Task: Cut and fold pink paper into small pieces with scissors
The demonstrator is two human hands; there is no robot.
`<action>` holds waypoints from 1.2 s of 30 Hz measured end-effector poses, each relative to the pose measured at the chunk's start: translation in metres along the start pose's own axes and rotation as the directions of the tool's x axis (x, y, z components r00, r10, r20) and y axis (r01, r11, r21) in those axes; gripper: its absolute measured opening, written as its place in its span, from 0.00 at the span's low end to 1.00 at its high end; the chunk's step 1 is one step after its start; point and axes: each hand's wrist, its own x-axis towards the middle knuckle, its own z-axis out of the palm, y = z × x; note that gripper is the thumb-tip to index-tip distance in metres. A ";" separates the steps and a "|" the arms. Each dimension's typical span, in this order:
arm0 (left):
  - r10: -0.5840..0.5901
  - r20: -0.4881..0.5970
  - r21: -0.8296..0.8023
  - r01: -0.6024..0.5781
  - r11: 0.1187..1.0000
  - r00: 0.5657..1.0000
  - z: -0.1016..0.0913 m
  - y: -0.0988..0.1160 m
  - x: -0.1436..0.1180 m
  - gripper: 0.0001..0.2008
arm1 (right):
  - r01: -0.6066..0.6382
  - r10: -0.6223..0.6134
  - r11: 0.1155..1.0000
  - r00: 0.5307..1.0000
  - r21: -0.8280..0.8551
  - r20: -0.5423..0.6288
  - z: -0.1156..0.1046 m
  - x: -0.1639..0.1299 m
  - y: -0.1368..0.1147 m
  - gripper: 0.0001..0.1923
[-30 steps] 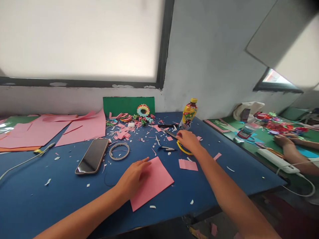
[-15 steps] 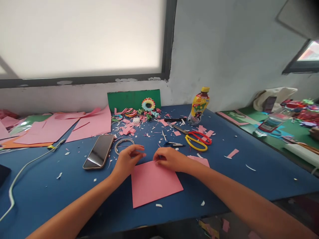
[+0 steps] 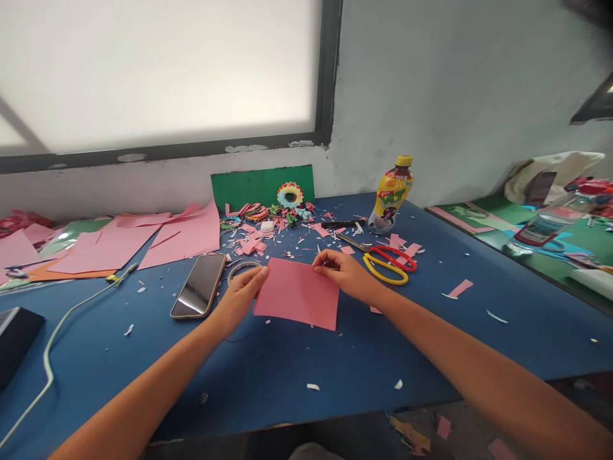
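While the left hand pinches the pink sheet, the right hand pinches its far corner.

Bright daylight thru blown-out window, soft shadows, pic sharp w/ wide-angle bending at edges.

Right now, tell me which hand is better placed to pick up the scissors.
Right. The right hand grips the pink sheet's right corner, just beside the scissors; the left hand holds the far corner, near the phone.
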 end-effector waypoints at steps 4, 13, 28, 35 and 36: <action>-0.032 0.184 -0.120 0.054 0.991 0.983 0.006 0.008 -0.009 0.20 | -0.013 0.018 0.997 0.998 0.082 -0.053 0.002 0.002 0.005 0.08; 0.017 0.326 -0.170 0.041 0.985 0.945 0.009 0.010 -0.016 0.19 | -0.077 0.083 0.982 0.996 0.171 -0.025 0.007 0.001 0.004 0.10; 0.124 0.117 0.285 -0.153 0.946 0.985 0.003 -0.001 -0.014 0.26 | -0.166 0.168 0.985 0.985 0.045 -0.027 0.003 0.002 0.006 0.08; 0.247 0.330 0.683 -0.411 0.604 0.911 -0.006 -0.008 -0.007 0.17 | -0.180 0.180 0.984 0.984 0.006 -0.007 0.002 0.000 0.002 0.08; 0.242 0.340 0.674 -0.414 0.611 0.909 -0.006 -0.008 -0.006 0.17 | -0.179 0.179 0.984 0.984 0.008 -0.004 0.002 0.000 0.002 0.08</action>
